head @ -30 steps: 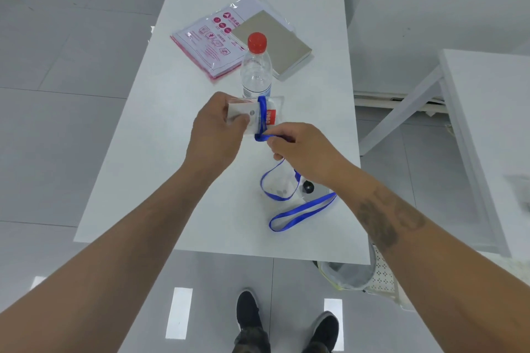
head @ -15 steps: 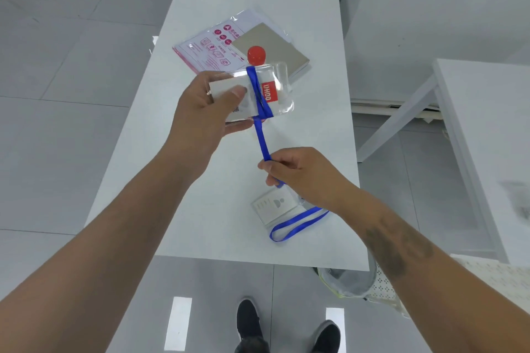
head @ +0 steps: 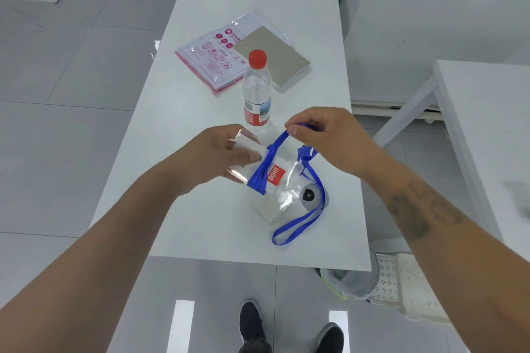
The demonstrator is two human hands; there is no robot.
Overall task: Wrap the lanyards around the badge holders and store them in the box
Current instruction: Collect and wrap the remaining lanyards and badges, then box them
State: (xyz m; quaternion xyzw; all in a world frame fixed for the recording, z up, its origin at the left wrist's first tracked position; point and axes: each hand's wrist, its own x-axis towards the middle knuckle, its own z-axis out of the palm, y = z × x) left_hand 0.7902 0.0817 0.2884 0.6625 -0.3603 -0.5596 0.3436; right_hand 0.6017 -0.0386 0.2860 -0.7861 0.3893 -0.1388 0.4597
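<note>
The left hand [head: 218, 156] grips a clear badge holder [head: 252, 163] by its left end, thumb on top, holding it above the bench [head: 200, 112]. A blue lanyard [head: 263, 169] already crosses the holder in a few turns beside a red label. The right hand [head: 324, 137] pinches the strap's free run between thumb and forefinger, raised above and to the right of the holder, so the strap slopes down from the fingers to the wound band. The rest of the strap hangs off the right edge and trails in a loop on the bench, near the front edge.

A second holder [head: 272, 208] lies flat on the bench just under the held one (whether the trailing loop belongs to it I cannot tell). A bottle [head: 256, 89] stands just behind the hands, with a packet [head: 209, 57] and a grey box [head: 272, 57] further back.

The step in hand looks to be wrapping, well begun but not finished. The next move probably calls for carrying the pinched strap round the holder again, keeping it taut so the turns stay side by side, while the left hand keeps the holder steady and clear of the bottle
</note>
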